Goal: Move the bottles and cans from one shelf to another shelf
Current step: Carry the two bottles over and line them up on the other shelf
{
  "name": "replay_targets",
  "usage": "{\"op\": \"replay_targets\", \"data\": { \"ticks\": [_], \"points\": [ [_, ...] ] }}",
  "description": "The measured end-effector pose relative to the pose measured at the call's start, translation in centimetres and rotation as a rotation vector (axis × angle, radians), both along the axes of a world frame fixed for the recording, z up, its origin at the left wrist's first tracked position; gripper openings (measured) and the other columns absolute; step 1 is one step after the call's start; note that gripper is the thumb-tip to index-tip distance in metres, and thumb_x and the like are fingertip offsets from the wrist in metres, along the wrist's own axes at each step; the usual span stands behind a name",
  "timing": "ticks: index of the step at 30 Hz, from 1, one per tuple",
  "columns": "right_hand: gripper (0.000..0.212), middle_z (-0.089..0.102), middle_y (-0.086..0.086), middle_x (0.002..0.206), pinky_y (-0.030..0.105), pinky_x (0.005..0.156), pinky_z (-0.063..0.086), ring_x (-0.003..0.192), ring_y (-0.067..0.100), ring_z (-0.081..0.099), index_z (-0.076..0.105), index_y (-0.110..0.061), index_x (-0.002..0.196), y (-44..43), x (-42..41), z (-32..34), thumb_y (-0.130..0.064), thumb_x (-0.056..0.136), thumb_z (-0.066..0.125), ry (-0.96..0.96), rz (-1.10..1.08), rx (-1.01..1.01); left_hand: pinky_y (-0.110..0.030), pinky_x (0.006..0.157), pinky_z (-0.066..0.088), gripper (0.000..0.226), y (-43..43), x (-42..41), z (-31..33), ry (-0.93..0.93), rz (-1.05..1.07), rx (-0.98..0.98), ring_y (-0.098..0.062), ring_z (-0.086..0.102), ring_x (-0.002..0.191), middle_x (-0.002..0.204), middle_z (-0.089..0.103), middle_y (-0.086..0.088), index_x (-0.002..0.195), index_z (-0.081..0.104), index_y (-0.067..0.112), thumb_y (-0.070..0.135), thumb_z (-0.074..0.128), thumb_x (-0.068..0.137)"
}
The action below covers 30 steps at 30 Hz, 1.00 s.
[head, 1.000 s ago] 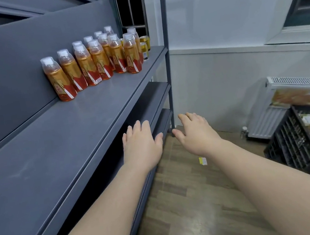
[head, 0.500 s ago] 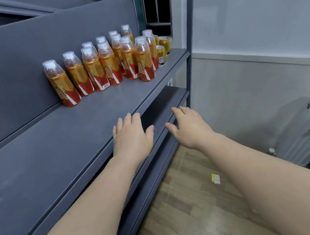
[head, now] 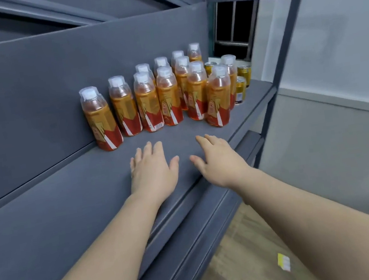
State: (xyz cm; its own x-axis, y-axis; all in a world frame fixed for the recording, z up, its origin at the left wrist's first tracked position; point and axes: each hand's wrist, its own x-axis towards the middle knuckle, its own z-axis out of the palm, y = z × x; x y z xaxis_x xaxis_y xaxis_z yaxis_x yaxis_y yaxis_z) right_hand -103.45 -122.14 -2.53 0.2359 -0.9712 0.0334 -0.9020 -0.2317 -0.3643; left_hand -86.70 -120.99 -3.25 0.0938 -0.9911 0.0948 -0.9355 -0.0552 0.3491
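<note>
Hovering over the grey metal shelf [head: 72, 228], your left hand [head: 152, 171] and right hand [head: 220, 161] are spread flat, empty, near the upright orange plastic bottles [head: 170, 98] and gold cans [head: 244, 73].

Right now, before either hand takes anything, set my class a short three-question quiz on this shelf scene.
1. True or false: the left hand grips a bottle.
2. Where do the gold cans stand relative to the bottles? A, nearer the person; B, at the far end of the shelf, beyond the bottles; C, on the floor.
3. Fill in: the caps on the bottles are ____ in colour.
Key: 1 false; 2 B; 3 white.
</note>
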Motion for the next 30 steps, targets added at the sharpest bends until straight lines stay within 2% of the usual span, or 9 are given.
{"op": "replay_targets", "data": {
  "ticks": [9,19,24,30],
  "points": [
    [0.067,0.017,0.012,0.165,0.041,0.123,0.013,0.152,0.030,0.012,0.016,-0.015,0.159,-7.6,6.5,-0.9,-0.047,0.105,0.040,0.008,0.170,0.052,-0.048,0.123,0.014,0.065,-3.8,6.6,-1.2,0.016,0.201,0.025,-0.033,0.016,0.151,0.164,0.022,-0.009,0.155,0.024,0.015,0.048,0.041,0.102],
    [0.072,0.016,0.006,0.166,0.039,0.122,0.017,0.153,0.025,0.012,0.012,-0.015,0.159,-14.7,11.8,-1.4,-0.045,0.103,0.046,-0.081,0.379,0.068,-0.045,0.123,0.016,0.067,-6.7,10.2,-1.4,0.011,0.450,0.025,-0.032,0.016,0.151,0.164,0.021,-0.010,0.156,0.022,0.014,0.048,0.041,0.102],
    [0.080,0.017,0.004,0.166,0.040,0.120,0.023,0.152,0.024,0.017,0.006,-0.015,0.160,-17.7,12.9,-1.3,-0.043,0.101,0.053,-0.253,0.371,0.133,-0.044,0.121,0.023,0.069,-9.0,10.3,-1.0,0.077,0.543,-0.036,-0.030,0.025,0.149,0.161,0.030,-0.009,0.155,0.024,0.013,0.050,0.045,0.100],
    [0.091,0.023,-0.002,0.164,0.046,0.119,0.030,0.151,0.023,0.024,0.005,-0.021,0.160,-19.1,15.0,-1.9,-0.037,0.094,0.066,-0.595,0.235,0.250,-0.043,0.112,0.036,0.085,-11.3,10.1,-0.6,0.320,0.668,-0.106,-0.029,0.034,0.144,0.159,0.033,-0.008,0.157,0.015,0.013,0.049,0.061,0.094]
  ]
}}
